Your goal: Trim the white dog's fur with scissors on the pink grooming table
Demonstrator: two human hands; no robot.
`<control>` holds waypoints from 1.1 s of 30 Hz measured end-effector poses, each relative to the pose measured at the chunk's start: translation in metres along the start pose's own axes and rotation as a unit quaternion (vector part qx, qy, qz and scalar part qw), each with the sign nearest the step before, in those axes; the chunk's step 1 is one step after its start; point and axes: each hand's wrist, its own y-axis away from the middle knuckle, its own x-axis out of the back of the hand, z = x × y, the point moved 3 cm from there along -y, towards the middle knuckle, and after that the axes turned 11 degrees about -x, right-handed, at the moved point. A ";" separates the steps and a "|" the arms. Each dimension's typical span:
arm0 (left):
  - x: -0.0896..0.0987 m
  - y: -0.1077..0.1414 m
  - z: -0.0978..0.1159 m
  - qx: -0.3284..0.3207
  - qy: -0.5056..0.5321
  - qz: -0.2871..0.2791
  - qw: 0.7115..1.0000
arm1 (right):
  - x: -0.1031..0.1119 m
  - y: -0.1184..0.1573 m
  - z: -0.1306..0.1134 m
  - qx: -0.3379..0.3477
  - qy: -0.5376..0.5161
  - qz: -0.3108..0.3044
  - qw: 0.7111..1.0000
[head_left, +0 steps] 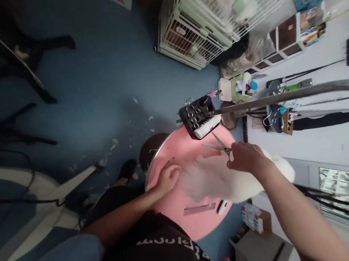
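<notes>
A white fluffy animal (235, 185) is on the round pink table (194, 224), its left part smeared by motion. My right hand (245, 157) grips silver scissors (220, 147) above the animal, with the blades apart and pointing left. At the table's left side, my left hand (169, 177) is closed beside the blurred end of the animal; what its fingers hold, if anything, is too small to make out. A comb (199, 209) and a small white device (222, 207) lie near the table's lower right edge.
A black tool holder (193, 112) with several scissors and a white clipper (207, 127) sits at the table's top edge. A curved metal arm (286, 93) crosses above. White cages (192, 40) stand on the floor beyond. A grey cabinet (260, 256) is at lower right.
</notes>
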 end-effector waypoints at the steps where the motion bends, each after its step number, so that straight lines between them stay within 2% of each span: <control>1: 0.007 -0.007 0.015 -0.047 -0.035 0.021 0.998 | -0.007 0.020 0.001 0.004 -0.020 0.032 0.999; 3: 0.012 -0.017 0.048 -0.123 -0.080 0.025 0.989 | -0.026 0.057 0.002 0.024 -0.055 0.076 0.995; 4: 0.009 -0.019 0.064 -0.140 -0.086 -0.010 0.986 | -0.037 0.073 0.001 0.034 -0.071 0.092 0.993; 7: -0.016 -0.009 0.100 -0.117 -0.065 -0.203 0.970 | -0.072 0.110 0.000 0.052 -0.116 0.130 0.983; 9: -0.034 0.008 0.110 -0.068 -0.058 -0.303 0.949 | -0.096 0.128 -0.001 0.048 -0.149 0.146 0.977; 10: -0.041 0.018 0.112 -0.046 -0.065 -0.327 0.942 | -0.107 0.136 -0.001 0.046 -0.166 0.150 0.973; 12: -0.050 0.035 0.114 -0.024 -0.097 -0.332 0.938 | -0.132 0.151 -0.002 0.042 -0.200 0.159 0.966; 14: -0.057 0.050 0.113 -0.018 -0.130 -0.332 0.934 | -0.156 0.167 -0.004 0.037 -0.229 0.173 0.957; 17: -0.071 0.073 0.110 -0.015 -0.168 -0.363 0.916 | -0.191 0.187 -0.008 0.031 -0.264 0.194 0.944; 21: -0.090 0.102 0.093 -0.008 -0.228 -0.401 0.887 | -0.231 0.204 -0.021 0.027 -0.319 0.200 0.926; 23: -0.091 0.107 0.081 -0.024 -0.263 -0.404 0.876 | -0.252 0.204 -0.032 0.023 -0.346 0.203 0.916; 25: -0.077 0.099 0.074 -0.056 -0.314 -0.377 0.870 | -0.277 0.196 -0.050 0.020 -0.376 0.184 0.908; 27: -0.043 0.073 0.075 -0.077 -0.409 -0.306 0.857 | -0.311 0.180 -0.073 0.014 -0.421 0.117 0.899; 28: -0.020 0.056 0.076 -0.065 -0.487 -0.257 0.832 | -0.330 0.170 -0.085 0.004 -0.451 0.062 0.890; 29: 0.004 0.038 0.078 -0.030 -0.570 -0.220 0.791 | -0.350 0.160 -0.099 -0.005 -0.490 0.006 0.872; 30: 0.026 0.020 0.081 -0.007 -0.639 -0.170 0.750 | -0.367 0.151 -0.112 -0.012 -0.535 -0.051 0.843; 31: 0.043 0.003 0.086 -0.021 -0.683 -0.098 0.724 | -0.383 0.142 -0.124 -0.024 -0.573 -0.108 0.812; 32: 0.051 -0.011 0.087 -0.039 -0.680 -0.076 0.728 | -0.393 0.134 -0.136 -0.029 -0.591 -0.145 0.793; 33: 0.051 -0.021 0.085 -0.048 -0.644 -0.090 0.758 | -0.400 0.126 -0.145 -0.039 -0.606 -0.172 0.776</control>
